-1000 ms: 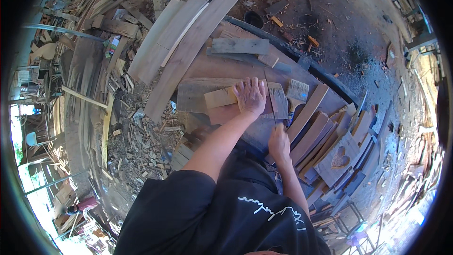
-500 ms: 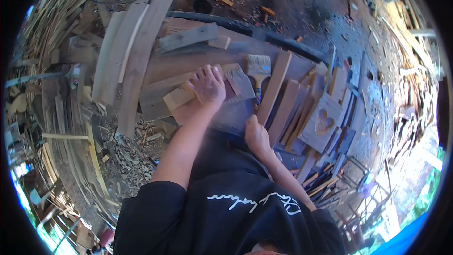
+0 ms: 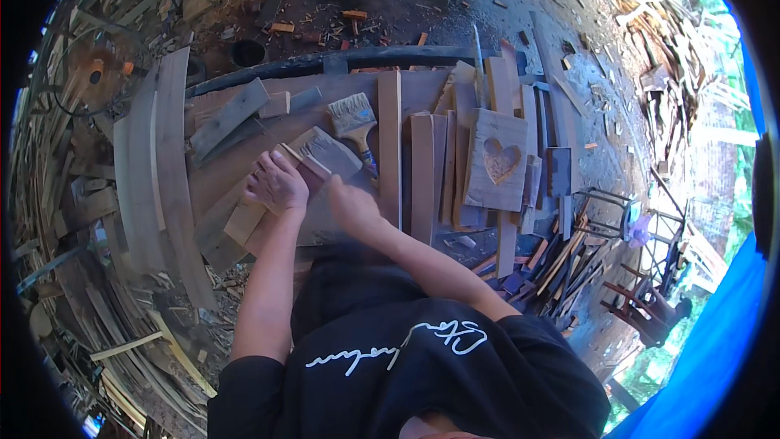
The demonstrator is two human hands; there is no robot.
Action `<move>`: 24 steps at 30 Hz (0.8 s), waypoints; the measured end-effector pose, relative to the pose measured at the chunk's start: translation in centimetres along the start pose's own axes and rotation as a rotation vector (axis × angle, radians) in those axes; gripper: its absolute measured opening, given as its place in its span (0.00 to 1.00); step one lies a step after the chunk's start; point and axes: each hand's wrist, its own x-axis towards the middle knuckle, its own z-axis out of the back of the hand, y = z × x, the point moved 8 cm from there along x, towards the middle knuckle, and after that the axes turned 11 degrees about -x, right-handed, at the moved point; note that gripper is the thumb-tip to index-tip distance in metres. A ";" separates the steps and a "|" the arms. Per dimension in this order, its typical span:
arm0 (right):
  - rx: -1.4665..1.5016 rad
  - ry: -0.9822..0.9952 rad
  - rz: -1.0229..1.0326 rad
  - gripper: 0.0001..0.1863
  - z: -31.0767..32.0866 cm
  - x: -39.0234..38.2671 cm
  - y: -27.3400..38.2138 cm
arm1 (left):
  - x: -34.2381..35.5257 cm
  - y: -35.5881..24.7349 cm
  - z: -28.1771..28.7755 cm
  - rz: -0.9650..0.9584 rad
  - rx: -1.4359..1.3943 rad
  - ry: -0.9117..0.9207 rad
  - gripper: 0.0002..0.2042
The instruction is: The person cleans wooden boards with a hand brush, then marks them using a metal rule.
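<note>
Over boards (image 3: 244,223), left hand (image 3: 278,183) palm-down, grip unclear; right hand (image 3: 354,206) tight around thin tool (image 3: 307,160).

Small wood piece (image 3: 311,171) is toned reddish brown, corner block (image 3: 243,223) tan. Brush (image 3: 353,115) is tipped with grey bristles. Grey-brown board (image 3: 509,192) is patterned with a browner heart. Black shirt (image 3: 455,386) is marked with white script. Tarp (image 3: 715,337) is coloured bright blue.

The right hand (image 3: 355,206) is blurring, its fingers hiding whether they are gripping the pale strip (image 3: 305,160); the left hand (image 3: 279,184) is covering part of the light block (image 3: 244,223); the lower edge is cutting off the black shirt (image 3: 487,366)
</note>
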 end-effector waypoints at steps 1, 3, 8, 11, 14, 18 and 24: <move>-0.022 0.004 0.021 0.07 -0.2 0.9 0.5 | 0.0 0.2 -0.2 0.009 0.012 -0.002 0.15; 0.020 -0.031 0.037 0.07 0.3 -0.8 0.1 | -0.2 0.8 -0.2 0.015 0.021 -0.001 0.15; -0.032 0.095 -0.060 0.07 0.6 -4.8 -2.4 | -0.2 0.6 -0.1 0.021 -0.007 0.008 0.15; 0.071 -0.076 0.053 0.07 0.7 -1.0 -0.4 | 0.0 0.5 0.0 0.012 0.000 -0.005 0.16; 0.016 -0.035 0.033 0.08 -0.4 -0.2 0.1 | -0.1 0.5 -0.4 0.023 0.057 -0.012 0.16; -0.023 0.096 -0.013 0.06 0.9 -4.8 -2.3 | -0.2 0.6 0.1 0.013 -0.014 -0.036 0.17; 0.023 0.009 0.028 0.07 -0.7 1.0 0.9 | 0.0 0.9 0.2 0.013 0.012 -0.031 0.15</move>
